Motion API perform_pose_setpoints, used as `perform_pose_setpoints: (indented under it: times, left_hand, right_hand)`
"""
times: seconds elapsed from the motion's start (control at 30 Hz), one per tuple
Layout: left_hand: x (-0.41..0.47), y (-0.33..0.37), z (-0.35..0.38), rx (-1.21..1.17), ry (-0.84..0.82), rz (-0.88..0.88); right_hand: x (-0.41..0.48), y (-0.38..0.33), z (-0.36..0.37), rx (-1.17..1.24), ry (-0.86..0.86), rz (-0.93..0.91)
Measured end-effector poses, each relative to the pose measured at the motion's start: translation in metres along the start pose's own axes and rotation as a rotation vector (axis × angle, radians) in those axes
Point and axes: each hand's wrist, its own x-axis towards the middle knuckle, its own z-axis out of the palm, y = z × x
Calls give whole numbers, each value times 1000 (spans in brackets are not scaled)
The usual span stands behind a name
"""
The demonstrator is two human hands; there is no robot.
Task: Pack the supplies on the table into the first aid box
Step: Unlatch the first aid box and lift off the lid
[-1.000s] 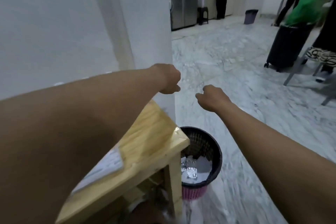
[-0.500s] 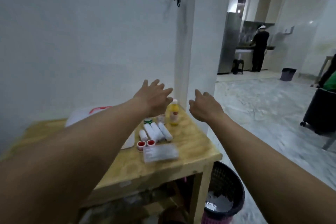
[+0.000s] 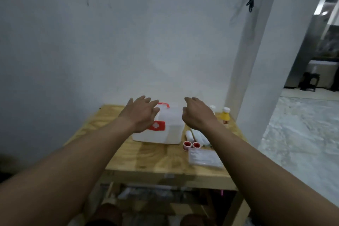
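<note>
Toward the back edge of the wooden bench (image 3: pixel 146 159), near its middle, a white first aid box (image 3: pixel 169 124) is standing upright and closed, its red handle (image 3: pixel 163 104) on top and a red cross label (image 3: pixel 157 125) facing the front edge. 2 bare hands are being held out over it. The left hand (image 3: pixel 142 113) is being held at the box's left side, overlapping the label, with the fingers (image 3: pixel 150 103) spread wide and nothing in them; whether they are touching the lid cannot be told. The right hand (image 3: pixel 199 113) is being held just off the box's right side, fingers loosely curled and parted, also empty.

The box's long axis is running along the back edge, left to right, so it is lying between the 2 hands, with neither hand clearly nearer. A move on the lid or handle is judged to be the step in hand, since nothing is packed yet.

Supplies are being left toward the right edge: white bandage rolls (image 3: pixel 199 136) beside the box, 2 red-capped items (image 3: pixel 191 145) in front of them, a clear flat packet (image 3: pixel 204 158) near the front right corner, and a yellow bottle (image 3: pixel 225 116) at the back right corner. All of these are lying closer to the right hand.
</note>
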Motion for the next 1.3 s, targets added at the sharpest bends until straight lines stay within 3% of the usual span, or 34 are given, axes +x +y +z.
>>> perform_pose_setpoints:
  times: [0.2,0.33,0.4,0.5,0.57,0.67,0.77,0.93,1.13,1.3]
  left_hand:
    - [-30,-27,28,-87,21,-60]
    - [-36,-23,37,-127,95,-110]
    - [-41,-17,41,-168,172,-174]
    - [-54,3,45,-269,420,-377]
    - [-59,16,45,-473,500,-578]
    - [-52,27,50,-986,342,-912]
    - [-47,32,59,-1447,234,-1083]
    - [-42,47,58,-1774,295,-1157]
    - [-35,62,54,-1918,375,-1239]
    - [-32,63,63,-1944,377,-1201]
  right_hand:
    - [-1,-27,29,-84,-56,-161]
    - [-2,-31,39,-122,-59,-168]
    - [-4,-31,40,-114,-53,-164]
    - [-6,-32,41,-106,-49,-167]
    - [-6,-32,42,-97,-35,-157]
    - [-5,-32,43,-101,-28,-148]
    - [-7,-33,43,-119,-26,-150]
    - [-2,-33,38,-154,-58,-153]
    - [-4,-35,34,-158,-95,-139]
    - [-4,-35,32,-162,-96,-141]
